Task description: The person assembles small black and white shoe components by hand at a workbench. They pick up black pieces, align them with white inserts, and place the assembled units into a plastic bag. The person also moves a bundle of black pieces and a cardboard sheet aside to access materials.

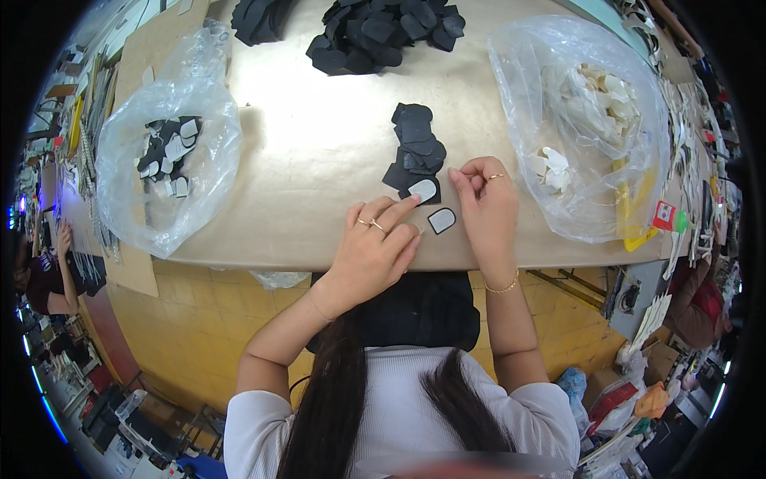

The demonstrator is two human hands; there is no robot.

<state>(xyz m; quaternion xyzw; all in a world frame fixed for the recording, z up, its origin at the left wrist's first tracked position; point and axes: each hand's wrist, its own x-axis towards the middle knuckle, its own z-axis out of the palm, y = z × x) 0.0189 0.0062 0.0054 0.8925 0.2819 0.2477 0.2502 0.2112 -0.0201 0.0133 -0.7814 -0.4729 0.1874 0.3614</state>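
Table (303, 172): tan, flat black rounded cutouts (381, 33) heaped at its far side
Left hand (377, 246): index touching white round-ended patch (424, 188) over thin black pieces (417, 137); cannot tell if grip holds anything
Right hand (488, 209): narrow grip, contents unclear
Black-edged white patch (441, 221): on table, between hands

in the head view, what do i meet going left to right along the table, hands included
left plastic bag → left hand → loose white piece with dark edge → right hand → right plastic bag
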